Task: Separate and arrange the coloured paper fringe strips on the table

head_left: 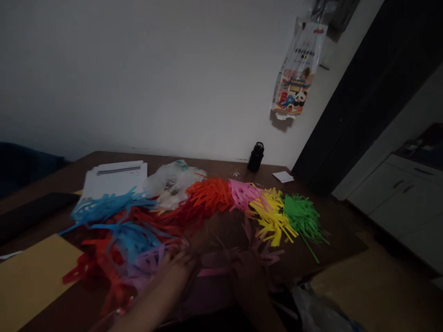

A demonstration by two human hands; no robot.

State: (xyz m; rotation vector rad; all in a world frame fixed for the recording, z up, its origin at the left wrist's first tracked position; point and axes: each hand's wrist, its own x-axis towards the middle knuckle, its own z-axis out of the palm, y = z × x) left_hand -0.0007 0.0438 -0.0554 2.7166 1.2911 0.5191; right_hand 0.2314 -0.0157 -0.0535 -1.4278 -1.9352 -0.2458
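Observation:
A sheet of pink paper (212,273) with a brighter pink band runs between my two hands, low in the view. My left hand (178,266) has its fingers bent round the sheet's left end. At the other end my right hand (245,272) grips the paper, dark and blurred, its fingertips hard to see. Mauve paper strips (266,249) spread just beyond my right hand. Beside my left hand lie lilac strips (148,263), blue strips (133,240) and red strips (104,263), heaped together.
Orange (211,193), pink (244,193), yellow (273,216) and green fringed paper (302,216) arcs across the brown table (221,226). Behind are white papers (116,177), a plastic bag (173,180) and a black bottle (256,157). A tan sheet (38,281) lies left.

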